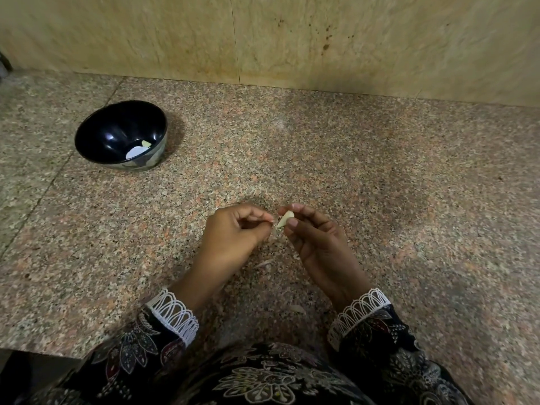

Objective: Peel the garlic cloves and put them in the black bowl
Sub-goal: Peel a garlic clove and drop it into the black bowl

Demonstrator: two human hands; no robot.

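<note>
Peeling: two hands work close together over a speckled stone counter (380, 185), in front of a tan wall (350, 39).
Black bowl: the black bowl (96, 135) sits on the counter far off to the left of the fingers and farther back. It stands upright, well apart from both hands.
In the bowl: a pale clove (146, 144) lies at the bottom. A white patch next to it may be only shine; I cannot tell.
Left hand: the left hand (233, 238) has its fingers curled in. The thumb and first finger are pressed together at the tips, just left of the garlic. They may pinch a thin bit of skin, but it is too small to tell.
Garlic clove: the garlic clove (285, 219) is small and creamy white. It sits between the two hands, up at the fingertips.
Right hand: the right hand (318, 244) pinches the garlic clove with thumb and first finger. The other fingers curl loosely below.
Skin bits: thin peel scraps (264, 263) lie on the counter under the hands, nearer the person than the fingers.
Sleeves: dark flowery sleeves (140, 340) with white lace cuffs.
</note>
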